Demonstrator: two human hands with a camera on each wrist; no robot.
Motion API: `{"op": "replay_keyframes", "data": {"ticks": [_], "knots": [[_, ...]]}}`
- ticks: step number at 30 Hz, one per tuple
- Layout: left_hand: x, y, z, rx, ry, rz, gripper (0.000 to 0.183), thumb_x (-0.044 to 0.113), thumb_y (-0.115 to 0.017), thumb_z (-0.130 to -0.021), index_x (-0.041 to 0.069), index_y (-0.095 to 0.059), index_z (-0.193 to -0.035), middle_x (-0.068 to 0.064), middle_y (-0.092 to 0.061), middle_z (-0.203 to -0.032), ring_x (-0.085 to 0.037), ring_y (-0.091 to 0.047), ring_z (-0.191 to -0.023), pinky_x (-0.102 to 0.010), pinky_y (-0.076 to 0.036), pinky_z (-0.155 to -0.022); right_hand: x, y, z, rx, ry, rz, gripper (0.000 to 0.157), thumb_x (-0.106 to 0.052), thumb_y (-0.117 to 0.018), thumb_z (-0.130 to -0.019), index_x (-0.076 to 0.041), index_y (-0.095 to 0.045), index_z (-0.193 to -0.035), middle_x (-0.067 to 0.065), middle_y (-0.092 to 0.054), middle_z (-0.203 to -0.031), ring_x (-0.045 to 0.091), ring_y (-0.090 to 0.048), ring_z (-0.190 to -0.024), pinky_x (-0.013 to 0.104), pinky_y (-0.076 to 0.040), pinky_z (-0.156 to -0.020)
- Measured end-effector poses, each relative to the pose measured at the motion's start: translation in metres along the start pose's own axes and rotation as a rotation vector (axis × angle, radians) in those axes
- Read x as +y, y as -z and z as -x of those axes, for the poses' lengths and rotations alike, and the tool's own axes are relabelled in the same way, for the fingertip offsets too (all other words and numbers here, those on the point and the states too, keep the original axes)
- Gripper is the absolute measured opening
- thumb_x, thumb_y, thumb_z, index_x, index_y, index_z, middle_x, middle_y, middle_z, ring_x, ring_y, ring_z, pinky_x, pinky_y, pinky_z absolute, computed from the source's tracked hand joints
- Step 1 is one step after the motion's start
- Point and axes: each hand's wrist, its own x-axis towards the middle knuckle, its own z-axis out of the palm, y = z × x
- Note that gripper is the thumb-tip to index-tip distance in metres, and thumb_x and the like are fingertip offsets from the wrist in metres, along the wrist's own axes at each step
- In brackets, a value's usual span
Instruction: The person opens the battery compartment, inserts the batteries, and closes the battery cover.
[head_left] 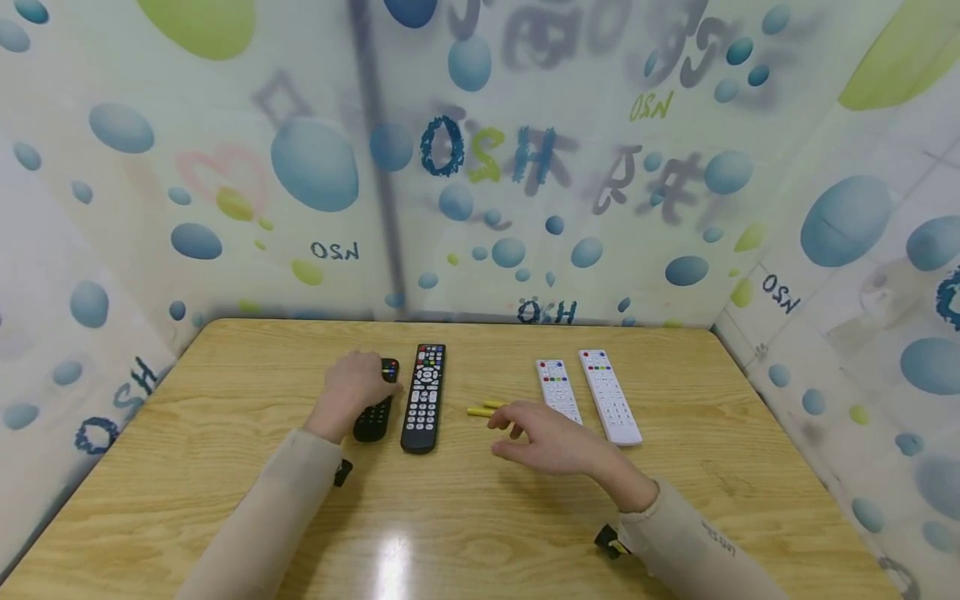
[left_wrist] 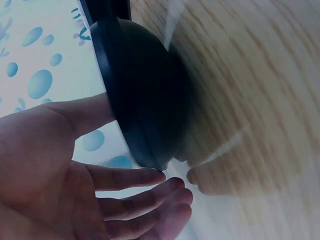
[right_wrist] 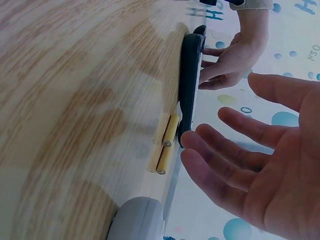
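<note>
A short black remote control [head_left: 372, 422] lies on the left of the table, and my left hand [head_left: 351, 390] grips it from above, thumb on one side and fingers on the other. The left wrist view shows that remote's dark end [left_wrist: 142, 95] close up and blurred. My right hand [head_left: 551, 437] hovers over the table with loosely bent fingers and holds nothing. Just beyond its fingertips lie two yellow batteries [right_wrist: 171, 130], side by side. A longer black remote control [head_left: 423, 400] lies between the left hand and the batteries.
Right of the batteries lie a smaller white remote control [head_left: 557, 390], partly behind my right hand, and a longer white one [head_left: 609, 398]. All rest on a wooden table [head_left: 465, 517]. A patterned curtain [head_left: 480, 233] stands along its back and sides.
</note>
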Motion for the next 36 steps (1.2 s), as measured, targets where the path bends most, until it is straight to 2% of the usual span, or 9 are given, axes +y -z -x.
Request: {"op": "replay_keyframes", "data": {"ticks": [7, 15, 22, 29, 36], "knots": [[0.0004, -0.0014, 0.0013, -0.016, -0.008, 0.008, 0.059, 0.045, -0.079, -0.088, -0.009, -0.066, -0.106, -0.014, -0.061, -0.083, -0.025, -0.057, -0.072, -0.035, -0.050, -0.058, 0.0014, 0.0001, 0.0003, -0.003, 0.003, 0.001, 0.038, -0.028, -0.062, -0.105, -0.003, -0.062, -0.133, 0.011, -0.064, -0.131, 0.025, -0.063, -0.109, 0.041, -0.053, -0.090], [-0.0017, -0.0012, 0.0009, 0.000, -0.032, 0.001, 0.041, 0.033, -0.077, -0.089, -0.005, -0.064, -0.098, -0.016, -0.061, -0.085, -0.027, -0.059, -0.074, -0.039, -0.052, -0.061, 0.0015, -0.0002, 0.0002, -0.006, 0.003, 0.001, 0.038, -0.028, -0.062, -0.105, -0.003, -0.062, -0.133, 0.011, -0.064, -0.131, 0.024, -0.063, -0.109, 0.040, -0.053, -0.090], [-0.0023, -0.0006, -0.0015, 0.015, -0.020, 0.025, 0.034, 0.027, -0.073, -0.088, -0.005, -0.063, -0.095, -0.015, -0.059, -0.082, -0.027, -0.058, -0.072, -0.036, -0.050, -0.058, 0.0015, 0.0001, 0.0002, -0.006, 0.002, 0.010, 0.037, -0.027, -0.062, -0.105, -0.003, -0.062, -0.133, 0.011, -0.064, -0.131, 0.024, -0.063, -0.108, 0.040, -0.053, -0.089], [-0.0027, 0.0017, 0.0001, 0.052, -0.031, 0.069, 0.036, 0.028, -0.072, -0.092, -0.006, -0.061, -0.100, -0.015, -0.059, -0.083, -0.026, -0.058, -0.071, -0.034, -0.048, -0.056, 0.0006, 0.0000, -0.0004, -0.009, -0.005, 0.009, 0.037, -0.028, -0.062, -0.105, -0.003, -0.062, -0.133, 0.011, -0.064, -0.130, 0.022, -0.062, -0.108, 0.040, -0.053, -0.089], [0.0001, 0.0085, 0.0043, 0.089, -0.041, 0.095, 0.043, 0.028, -0.070, -0.095, -0.009, -0.058, -0.112, -0.017, -0.060, -0.089, -0.027, -0.058, -0.072, -0.035, -0.049, -0.056, -0.0005, 0.0005, -0.0009, -0.012, -0.007, 0.002, 0.037, -0.027, -0.062, -0.105, -0.003, -0.062, -0.132, 0.011, -0.064, -0.130, 0.025, -0.062, -0.109, 0.040, -0.053, -0.089]]}}
